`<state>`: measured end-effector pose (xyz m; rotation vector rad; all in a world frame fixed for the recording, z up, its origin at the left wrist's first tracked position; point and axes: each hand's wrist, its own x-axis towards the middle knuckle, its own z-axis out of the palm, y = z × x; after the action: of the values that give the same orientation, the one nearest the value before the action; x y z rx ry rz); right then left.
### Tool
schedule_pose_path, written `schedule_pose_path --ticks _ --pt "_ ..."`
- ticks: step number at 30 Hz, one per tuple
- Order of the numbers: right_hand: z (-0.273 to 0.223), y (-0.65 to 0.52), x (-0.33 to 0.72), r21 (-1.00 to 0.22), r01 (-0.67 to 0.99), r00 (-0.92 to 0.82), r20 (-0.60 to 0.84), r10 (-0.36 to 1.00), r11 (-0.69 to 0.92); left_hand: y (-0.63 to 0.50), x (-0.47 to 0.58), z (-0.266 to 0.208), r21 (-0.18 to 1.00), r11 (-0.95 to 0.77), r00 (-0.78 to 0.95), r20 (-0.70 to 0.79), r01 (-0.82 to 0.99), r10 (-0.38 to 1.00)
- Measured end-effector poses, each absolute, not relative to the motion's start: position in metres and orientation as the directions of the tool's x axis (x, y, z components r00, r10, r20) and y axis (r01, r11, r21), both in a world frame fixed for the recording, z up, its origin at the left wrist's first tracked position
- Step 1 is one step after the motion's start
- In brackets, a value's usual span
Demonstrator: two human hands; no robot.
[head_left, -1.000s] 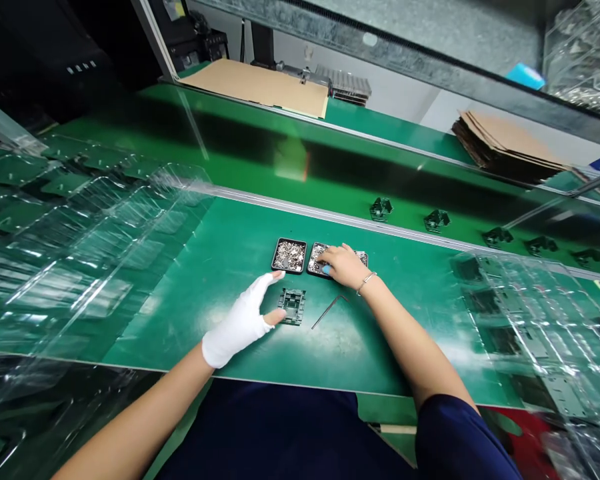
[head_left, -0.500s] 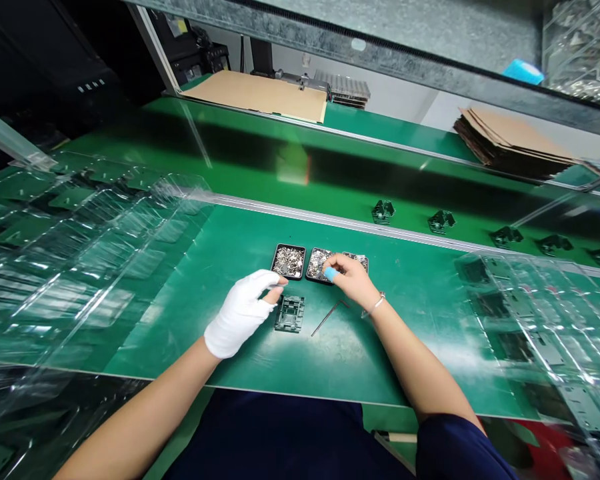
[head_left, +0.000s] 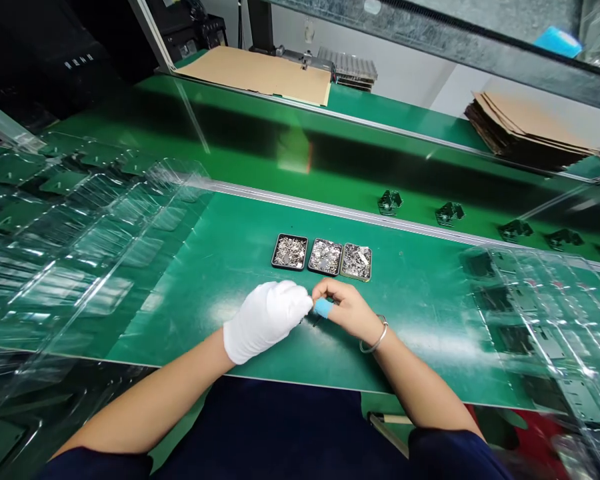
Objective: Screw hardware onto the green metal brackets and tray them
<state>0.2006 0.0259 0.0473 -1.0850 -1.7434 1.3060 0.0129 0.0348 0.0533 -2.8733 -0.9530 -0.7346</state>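
My left hand (head_left: pixel 267 319), in a white glove, is closed in front of the small trays. Its fingertips meet those of my right hand (head_left: pixel 345 307), which is pinched and has blue tape round a digit. Whatever either hand holds is hidden or too small to name. A dark bit of a thin rod (head_left: pixel 317 321) shows under the right fingers. The green slotted part on the bench is covered by my left hand. Just beyond the hands stand a left tray (head_left: pixel 290 252), a middle tray (head_left: pixel 325 257) and a right tray (head_left: pixel 357 261), full of tiny metal pieces.
Clear plastic blister trays (head_left: pixel 130 213) lie at the left, and more blister trays (head_left: pixel 545 313) at the right. Several dark green parts (head_left: pixel 390 202) stand behind a metal rail (head_left: pixel 280 203). Cardboard sheets (head_left: pixel 530 130) are stacked at the back right.
My right hand has come back from the trays toward my left hand. The left hand has shifted right and closed over the green part. The view has tilted slightly.
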Motion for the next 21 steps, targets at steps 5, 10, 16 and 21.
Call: schedule_pose_path --ticks 5,10,16,21 --pt "0.054 0.024 0.202 -0.893 0.333 -0.545 0.08 0.834 0.303 0.029 -0.007 0.041 0.302 -0.802 0.63 0.5 0.516 0.594" --pt "0.043 0.03 0.201 -0.839 0.42 -0.377 0.186 0.908 0.346 0.026 -0.015 0.012 0.673 -0.44 0.445 0.181 0.594 0.877" --pt "0.026 0.03 0.189 -0.696 0.5 -0.46 0.29 0.839 0.515 0.017 0.0 0.004 0.785 -0.348 0.363 0.169 0.513 0.916" --pt "0.025 0.028 0.187 -0.653 0.543 -0.482 0.273 0.833 0.528 0.014 0.002 0.008 0.702 -0.462 0.372 0.292 0.542 0.881"
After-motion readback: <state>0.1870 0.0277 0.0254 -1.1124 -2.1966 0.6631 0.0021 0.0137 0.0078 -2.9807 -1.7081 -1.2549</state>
